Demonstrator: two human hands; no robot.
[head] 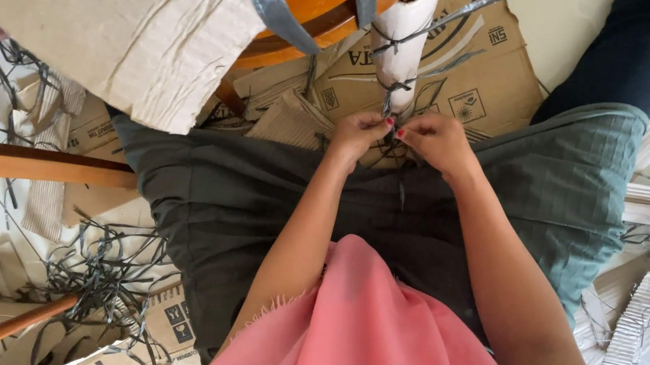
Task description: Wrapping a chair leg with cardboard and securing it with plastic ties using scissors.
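My left hand [358, 132] and my right hand [436, 139] are close together just below a chair leg wrapped in pale cardboard [405, 30]. Thin grey plastic strapping [429, 25] is wound around that wrapped leg. Both hands pinch the ends of the strapping at the leg's lower end [390, 120], fingers closed on it. The orange wooden chair seat [323, 2] sits above, partly covered by a large sheet of corrugated cardboard [105, 11]. My lap in grey-green cloth [272, 201] and a pink scarf [371, 339] fill the lower middle.
Flattened brown cardboard boxes [473, 76] lie under the chair. A tangle of loose grey strapping [104, 271] is on the floor at left beside wooden chair rails [26, 164]. Strips of corrugated cardboard [641, 320] lie at right.
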